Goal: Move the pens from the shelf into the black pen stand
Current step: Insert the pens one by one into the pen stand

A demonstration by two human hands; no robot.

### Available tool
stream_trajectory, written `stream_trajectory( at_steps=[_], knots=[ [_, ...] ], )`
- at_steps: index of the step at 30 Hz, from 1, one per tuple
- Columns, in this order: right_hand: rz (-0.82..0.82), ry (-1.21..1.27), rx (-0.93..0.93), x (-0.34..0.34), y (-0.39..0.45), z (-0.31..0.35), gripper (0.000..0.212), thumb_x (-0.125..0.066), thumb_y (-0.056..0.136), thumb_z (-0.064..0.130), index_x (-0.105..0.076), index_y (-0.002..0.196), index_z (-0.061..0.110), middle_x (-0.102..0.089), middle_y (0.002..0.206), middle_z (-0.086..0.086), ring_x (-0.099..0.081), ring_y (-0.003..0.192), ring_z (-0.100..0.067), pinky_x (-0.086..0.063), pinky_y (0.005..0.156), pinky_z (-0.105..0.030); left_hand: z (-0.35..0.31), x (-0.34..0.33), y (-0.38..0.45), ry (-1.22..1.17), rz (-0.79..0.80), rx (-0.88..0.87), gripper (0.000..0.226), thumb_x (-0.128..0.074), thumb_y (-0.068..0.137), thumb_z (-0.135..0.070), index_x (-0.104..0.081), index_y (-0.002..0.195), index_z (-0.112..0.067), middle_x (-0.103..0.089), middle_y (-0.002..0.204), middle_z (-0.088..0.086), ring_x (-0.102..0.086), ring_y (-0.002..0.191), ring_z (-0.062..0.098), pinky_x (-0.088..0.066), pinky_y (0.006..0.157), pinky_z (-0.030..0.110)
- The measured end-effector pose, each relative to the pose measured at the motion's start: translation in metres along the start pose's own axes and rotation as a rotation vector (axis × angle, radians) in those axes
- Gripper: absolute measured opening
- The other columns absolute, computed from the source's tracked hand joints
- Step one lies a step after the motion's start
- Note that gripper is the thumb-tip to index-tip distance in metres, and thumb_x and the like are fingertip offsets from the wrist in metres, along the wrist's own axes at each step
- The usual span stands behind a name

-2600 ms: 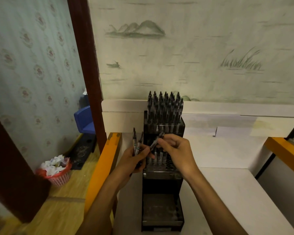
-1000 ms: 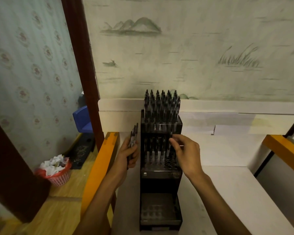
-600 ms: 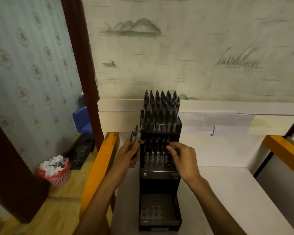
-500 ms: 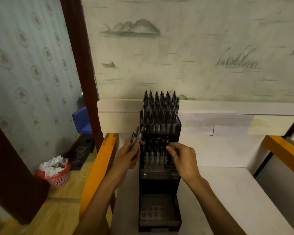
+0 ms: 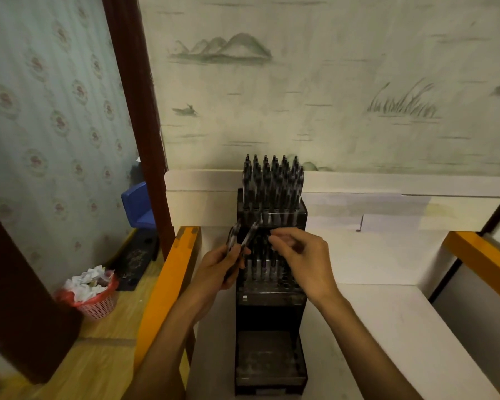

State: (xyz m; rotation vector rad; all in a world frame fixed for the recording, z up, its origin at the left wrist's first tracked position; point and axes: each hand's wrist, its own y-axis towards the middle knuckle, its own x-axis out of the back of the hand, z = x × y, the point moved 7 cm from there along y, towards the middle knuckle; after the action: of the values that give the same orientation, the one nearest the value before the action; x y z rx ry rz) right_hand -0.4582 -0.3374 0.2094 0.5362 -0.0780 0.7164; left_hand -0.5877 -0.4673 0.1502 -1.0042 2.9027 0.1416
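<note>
Hands work at a tall, black, three-tier plastic pen stand (image 5: 270, 295) standing on a white desk (image 5: 387, 327) against a pale wall painted with mountains and reeds, seen from the head camera. The left hand (image 5: 218, 268), at 9 o'clock of the stand's middle tier, has its fingers (image 5: 237, 252) curled round two dark pens (image 5: 244, 241) whose upper ends fan out toward 12 o'clock, just beside the stand's left edge. The right hand (image 5: 303, 261) is held in front of the middle tier, its fingertips (image 5: 274, 241) bunched together near the tier's top; whether they pinch a pen cannot be told through the blur. A dense cluster of black capped pens (image 5: 273, 183) stands upright in the top tier, at 12 o'clock of both hands. A short row of pens (image 5: 261, 267) stands in the middle tier between the two hands, with unfilled holes to its right. The bottom tier (image 5: 269, 359), at 6 o'clock, shows only its perforated tray. An orange wooden rail (image 5: 168, 287) runs along the desk's left side. On the wooden floor at 8 o'clock sits a red mesh wastebasket (image 5: 94, 298) filled with crumpled white paper, and a blue plastic chair (image 5: 137, 206) stands beyond it, behind a dark brown door frame (image 5: 139, 111).
</note>
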Motion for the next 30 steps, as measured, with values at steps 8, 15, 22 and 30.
stream_trajectory(
  at_steps=[8,15,22,30],
  knots=[
    [0.118,0.162,-0.074,-0.025,-0.002,0.000,0.018,-0.070,0.088,0.017,-0.075,0.106,0.014,-0.076,0.094,0.007,-0.071,0.090,-0.006,-0.054,0.080,-0.017,0.003,-0.005,-0.002,-0.035,0.069,0.028,0.036,-0.052,0.095,-0.038,-0.066,0.109,-0.009,-0.057,0.077,0.004,-0.038,0.051,0.011,-0.029,0.045,0.020],
    [0.097,0.332,-0.189,-0.028,-0.002,-0.008,0.017,-0.062,0.095,0.015,-0.069,0.108,0.009,-0.076,0.096,-0.004,-0.073,0.090,-0.018,-0.057,0.079,-0.026,0.008,-0.006,-0.002,-0.038,0.093,0.076,0.045,-0.051,0.097,-0.040,-0.059,0.118,-0.001,-0.060,0.080,0.006,-0.042,0.051,0.011,-0.029,0.044,0.020],
    [-0.143,0.400,-0.196,0.016,0.009,-0.015,0.015,-0.061,0.095,0.015,-0.068,0.106,0.008,-0.074,0.091,-0.009,-0.072,0.085,-0.022,-0.058,0.076,-0.029,0.006,-0.009,-0.004,0.046,0.112,0.060,0.035,-0.045,0.102,-0.037,-0.063,0.107,-0.007,-0.056,0.070,-0.002,-0.035,0.047,0.009,-0.025,0.042,0.020],
    [-0.246,-0.008,-0.018,0.046,0.012,-0.015,0.013,-0.063,0.095,0.025,-0.068,0.108,0.026,-0.070,0.090,0.012,-0.066,0.088,-0.004,-0.054,0.076,-0.017,-0.005,-0.002,0.000,0.060,0.049,-0.001,0.047,-0.046,0.094,-0.049,-0.064,0.100,-0.006,-0.054,0.075,0.009,-0.035,0.046,0.008,-0.024,0.044,0.022]
  ],
)
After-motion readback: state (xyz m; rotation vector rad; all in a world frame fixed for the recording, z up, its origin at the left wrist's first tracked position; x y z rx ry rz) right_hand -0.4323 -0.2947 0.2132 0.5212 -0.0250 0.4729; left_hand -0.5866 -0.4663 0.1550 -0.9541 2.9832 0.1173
